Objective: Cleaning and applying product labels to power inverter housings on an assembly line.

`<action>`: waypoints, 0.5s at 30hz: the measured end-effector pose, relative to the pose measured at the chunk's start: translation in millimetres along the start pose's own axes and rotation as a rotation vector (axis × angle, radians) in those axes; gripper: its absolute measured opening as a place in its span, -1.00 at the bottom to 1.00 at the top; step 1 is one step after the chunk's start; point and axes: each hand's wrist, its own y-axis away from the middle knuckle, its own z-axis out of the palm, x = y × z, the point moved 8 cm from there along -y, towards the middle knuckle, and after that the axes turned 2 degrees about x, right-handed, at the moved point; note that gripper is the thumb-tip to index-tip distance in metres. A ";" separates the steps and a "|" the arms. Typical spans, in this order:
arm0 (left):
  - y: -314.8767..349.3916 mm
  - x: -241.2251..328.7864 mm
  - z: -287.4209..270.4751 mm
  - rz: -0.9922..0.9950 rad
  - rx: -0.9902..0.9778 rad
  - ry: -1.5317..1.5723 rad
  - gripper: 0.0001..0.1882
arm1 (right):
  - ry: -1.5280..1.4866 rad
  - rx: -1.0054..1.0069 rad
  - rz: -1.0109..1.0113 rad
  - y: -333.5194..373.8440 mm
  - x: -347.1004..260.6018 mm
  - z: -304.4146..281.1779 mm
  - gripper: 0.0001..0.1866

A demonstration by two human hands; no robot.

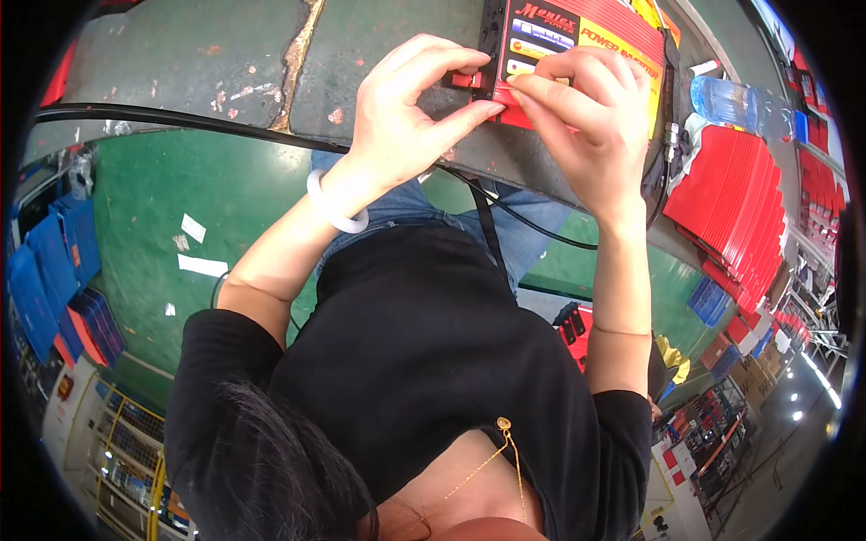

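Observation:
A red power inverter [622,25] with a black-and-yellow printed top lies on the worktable at the top. My left hand [397,104] curves round its black end panel [488,45], thumb and forefinger pressed against it. Between those two fingertips a small red part [466,80] sticks out of the panel. Over the inverter's near left corner, my right hand [591,113] is closed in a pinch, its thumb and forefinger meeting by the panel's edge. Whatever that pinch holds, if anything, is too small to make out.
A black cable [189,115] runs along the worn green worktable's [379,22] near edge. To the right are a clear water bottle [726,99] and a stack of red ribbed casings [726,207]. Blue bins [54,261] stand at far left; paper scraps [202,265] lie on the floor.

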 end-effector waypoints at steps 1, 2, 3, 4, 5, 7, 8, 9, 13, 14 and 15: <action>0.1 0.2 0.5 0.001 -0.004 0.000 -0.59 | -0.001 0.001 0.000 1.3 0.5 1.7 -0.82; 0.2 -0.1 0.5 0.001 -0.005 -0.001 -0.59 | -0.036 0.015 0.001 2.4 1.1 3.2 -0.82; 0.3 -1.1 0.3 -0.005 -0.005 0.004 -0.59 | -0.072 0.029 0.001 3.0 1.6 3.5 -0.81; 0.2 -1.9 0.5 -0.011 -0.007 0.011 -0.59 | -0.071 0.031 0.003 1.9 2.5 2.1 -0.81; 0.2 -1.4 0.8 -0.010 -0.009 0.012 -0.59 | -0.078 0.010 -0.024 -0.1 1.4 1.1 -0.81; 0.3 -1.1 1.9 -0.028 -0.016 0.027 -0.59 | -0.084 -0.008 -0.052 -1.1 1.0 1.0 -0.80; 0.2 -0.9 2.1 -0.025 -0.017 0.027 -0.59 | -0.055 0.003 -0.063 -1.2 1.3 0.6 -0.80; 0.5 -1.0 2.1 -0.022 -0.018 0.019 -0.59 | -0.026 0.013 -0.074 -1.1 1.3 0.0 -0.79; 0.5 -0.7 1.3 -0.017 -0.011 0.002 -0.60 | -0.007 0.030 -0.106 -0.9 -2.1 -1.0 -0.77; 0.6 -0.1 1.1 -0.015 -0.011 0.001 -0.60 | -0.036 0.006 -0.114 -0.3 -1.2 -0.2 -0.76; 1.0 0.7 0.8 -0.016 -0.012 -0.003 -0.60 | -0.065 -0.017 -0.123 0.0 -0.9 1.1 -0.75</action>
